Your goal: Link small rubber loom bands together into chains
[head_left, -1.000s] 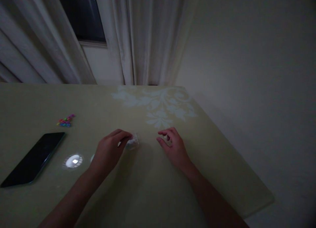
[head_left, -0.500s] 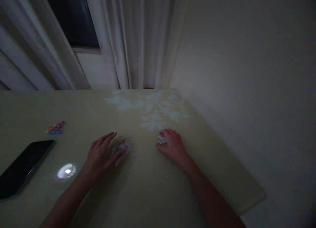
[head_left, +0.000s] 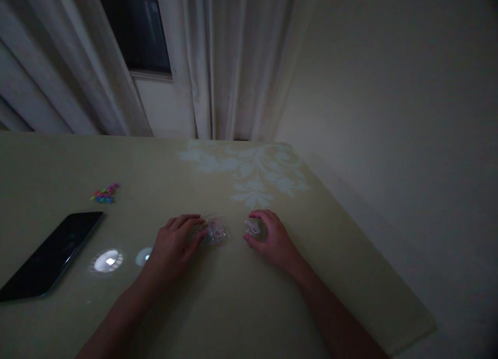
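My left hand point(head_left: 177, 240) pinches the left edge of a small clear plastic packet point(head_left: 217, 230) on the table, its thumb and fingers drawn close together. Pinkish and white printing or contents show through the packet, too small to make out. To the right, my right hand point(head_left: 270, 235) curls thumb and fingers around a small whitish piece with dark markings point(head_left: 252, 227). Its kind is unclear in the dim light. A short gap of tabletop lies between the packet and this piece.
The pale table point(head_left: 241, 302) carries a black phone or tablet point(head_left: 52, 255) at the left. Behind it sits a little heap of bright multicoloured pieces point(head_left: 105, 194). Curtains point(head_left: 229, 63) hang beyond the far edge, and a wall point(head_left: 381, 115) runs along the right.
The view has turned slightly left. My left hand's spread fingers have come together at the packet, which is now nearer the right hand's piece. My right hand still holds its piece.
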Demonstrator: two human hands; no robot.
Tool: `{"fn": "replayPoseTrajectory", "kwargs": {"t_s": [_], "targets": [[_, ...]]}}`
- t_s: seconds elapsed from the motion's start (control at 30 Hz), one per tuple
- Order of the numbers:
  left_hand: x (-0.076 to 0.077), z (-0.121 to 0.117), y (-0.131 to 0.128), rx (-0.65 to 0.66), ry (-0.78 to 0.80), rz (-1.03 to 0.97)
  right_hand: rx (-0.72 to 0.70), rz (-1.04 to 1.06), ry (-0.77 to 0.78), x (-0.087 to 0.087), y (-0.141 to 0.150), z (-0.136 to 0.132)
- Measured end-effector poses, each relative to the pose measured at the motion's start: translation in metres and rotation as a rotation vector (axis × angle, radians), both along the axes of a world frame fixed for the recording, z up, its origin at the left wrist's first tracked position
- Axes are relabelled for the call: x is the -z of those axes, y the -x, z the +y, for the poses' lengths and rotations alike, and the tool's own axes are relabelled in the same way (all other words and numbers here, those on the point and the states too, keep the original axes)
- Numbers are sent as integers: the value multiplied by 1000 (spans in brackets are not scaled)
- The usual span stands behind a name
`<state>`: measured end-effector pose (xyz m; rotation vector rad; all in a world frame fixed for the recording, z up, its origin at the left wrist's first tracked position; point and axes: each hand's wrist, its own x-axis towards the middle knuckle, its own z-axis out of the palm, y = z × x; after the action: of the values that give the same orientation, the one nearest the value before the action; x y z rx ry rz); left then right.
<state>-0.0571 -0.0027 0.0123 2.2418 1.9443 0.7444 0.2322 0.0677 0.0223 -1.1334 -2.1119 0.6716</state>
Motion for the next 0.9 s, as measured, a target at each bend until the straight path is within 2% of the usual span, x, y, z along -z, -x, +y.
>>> {"fn": "replayPoseTrajectory", "kwargs": {"t_s": [0.17, 0.27, 0.37, 0.47, 0.67, 0.8, 0.9], "targets": [[-28, 19, -2, -12, 80, 164, -16, -5, -12, 2, 0, 0], [-48, 29, -6, 28, 141, 275, -11, 2, -17, 1, -2, 0], [-62, 35, -9, 61, 199, 360, -9, 11, -20, -1, -3, -1], [-67, 41, -11, 76, 259, 414, -8, 31, -34, -3, -4, -1], [-64, 55, -16, 29, 351, 433, -17, 56, -45, -5, -3, -3], [-64, 60, -15, 10, 349, 418, -10, 51, -61, -8, -2, -3], [-71, 60, -10, 7, 320, 385, 20, -12, -54, -11, -3, -2]]}}
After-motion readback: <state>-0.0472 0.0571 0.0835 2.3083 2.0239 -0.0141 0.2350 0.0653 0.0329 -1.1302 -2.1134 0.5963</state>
